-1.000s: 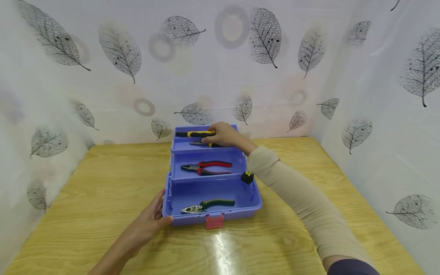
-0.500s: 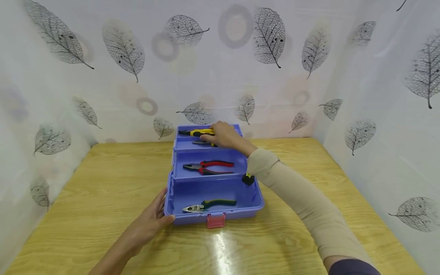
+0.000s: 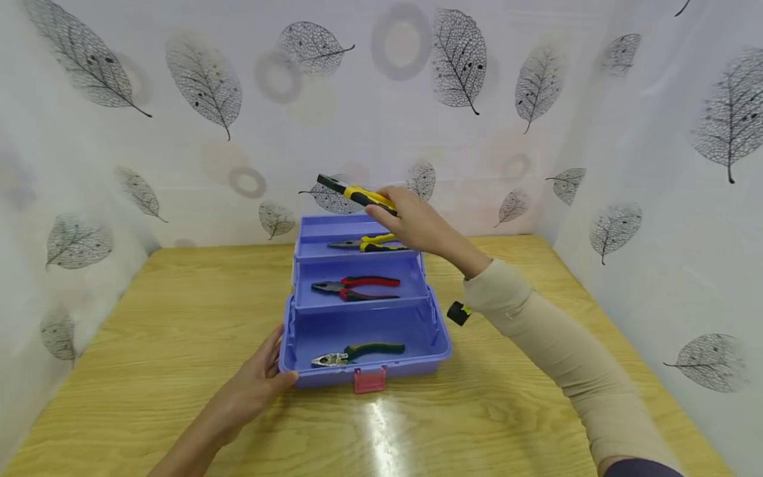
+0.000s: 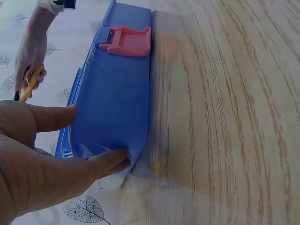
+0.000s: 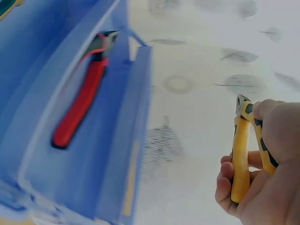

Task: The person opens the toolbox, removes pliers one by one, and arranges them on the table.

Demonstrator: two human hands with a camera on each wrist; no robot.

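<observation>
A purple toolbox stands unfolded on the table, with stepped trays. My left hand grips its front left corner; the left wrist view shows the thumb and fingers against the blue-looking wall. Above the rear tray, my right hand holds yellow-and-black pliers by the handles, their head pointing up and left. In the right wrist view their yellow handles are spread apart. Long-nose pliers lie in the rear compartment, partly behind the hand. Red-handled pliers rest in the middle tray, green-handled pliers in the bottom.
A pink latch hangs at the toolbox front. The wooden table extends to both sides. Behind it hangs a leaf-patterned curtain. A small black block shows beneath the right forearm.
My right hand has lifted the yellow-and-black pliers out of the rear tray, up and slightly right, uncovering more of the long-nose pliers. My left hand keeps its place on the toolbox corner.
</observation>
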